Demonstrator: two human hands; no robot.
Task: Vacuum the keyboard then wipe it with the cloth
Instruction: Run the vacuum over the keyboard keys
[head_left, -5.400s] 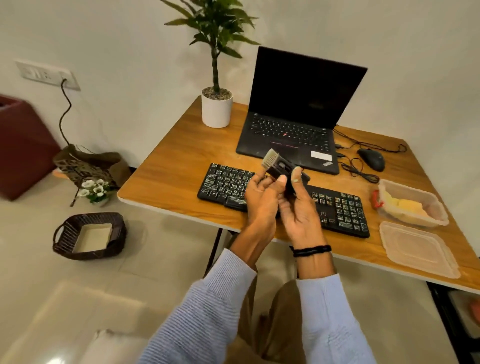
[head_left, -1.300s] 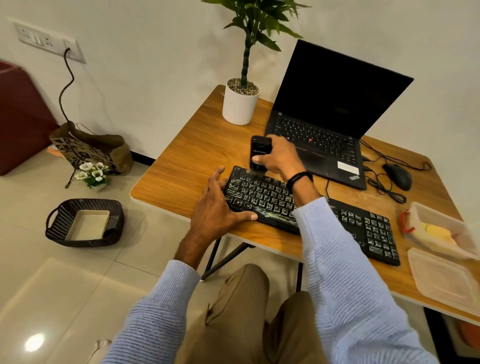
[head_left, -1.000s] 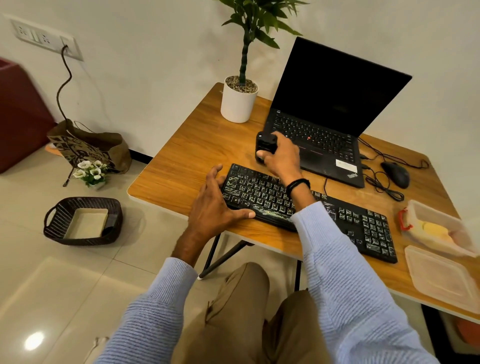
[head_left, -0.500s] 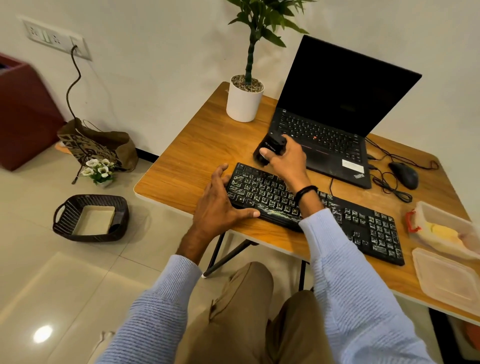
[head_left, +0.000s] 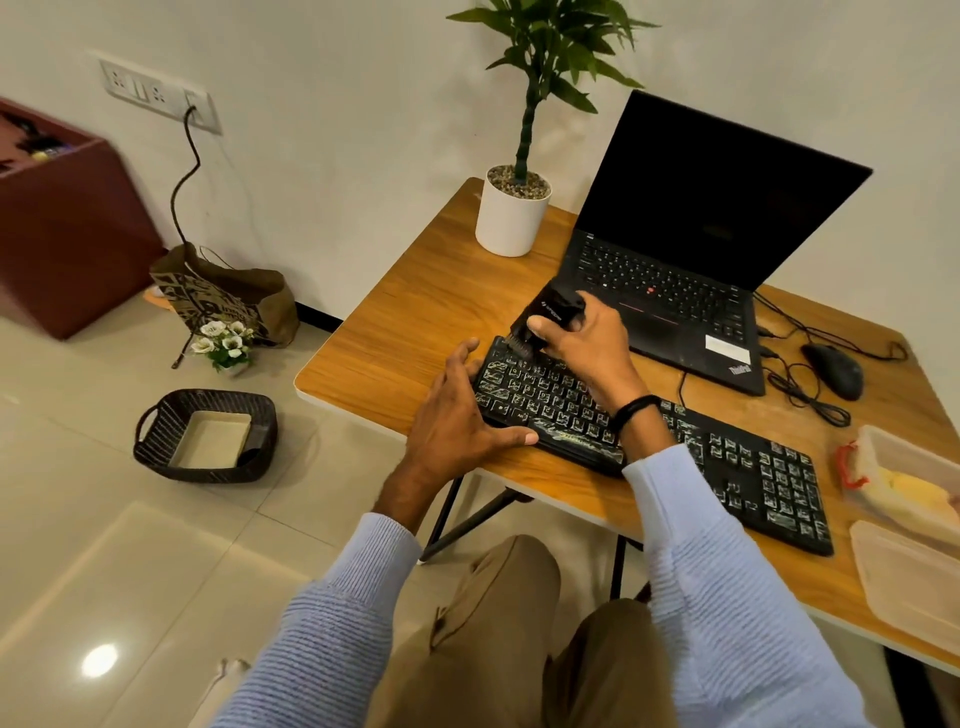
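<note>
A black keyboard (head_left: 737, 467) with worn white key marks lies along the front of the wooden desk (head_left: 415, 312). My right hand (head_left: 582, 338) grips a small black handheld vacuum (head_left: 550, 309), tilted, with its brush end down on the keyboard's far left corner. My left hand (head_left: 457, 415) rests on the keyboard's left end, fingers spread and thumb along the front edge. A yellow cloth (head_left: 909, 499) lies in a clear plastic container (head_left: 883, 441) at the right.
An open black laptop (head_left: 675, 291) stands behind the keyboard, a white potted plant (head_left: 511, 218) to its left. A mouse (head_left: 834, 371) with tangled cable lies at the right. A container lid (head_left: 914, 587) sits at the front right. A wicker basket (head_left: 205, 436) stands on the floor.
The vacuum has tilted further, its brush now down on the keyboard's top left corner. My left hand has stayed on the keyboard's left end.
</note>
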